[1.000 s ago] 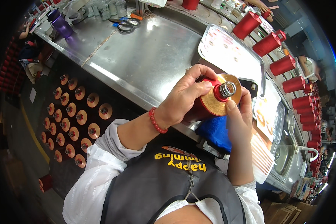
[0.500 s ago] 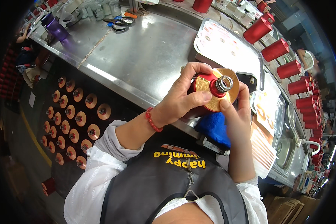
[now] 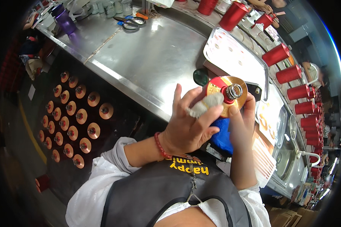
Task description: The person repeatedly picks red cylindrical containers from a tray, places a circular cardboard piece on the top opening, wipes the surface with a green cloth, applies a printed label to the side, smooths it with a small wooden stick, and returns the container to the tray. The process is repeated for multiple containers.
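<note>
We see a red and gold round bottle (image 3: pixel 224 94) held above the near edge of the steel tabletop (image 3: pixel 147 56), its long axis tilted toward us so the silver neck faces the camera. A gold emblem label sits on its red shoulder. Our left hand (image 3: pixel 189 126) presses a white cloth (image 3: pixel 206 104) against the bottle's left side, fingers closed around the cloth. Our right hand (image 3: pixel 243 121) grips the bottle from below, thumb on the gold rim. A blue cloth (image 3: pixel 220 136) lies beneath. Behind it is a clear tray (image 3: pixel 235 56). Red cylinders (image 3: pixel 297 90) line the far right; gold-topped bottles (image 3: pixel 70 117) fill a dark crate at left.
</note>
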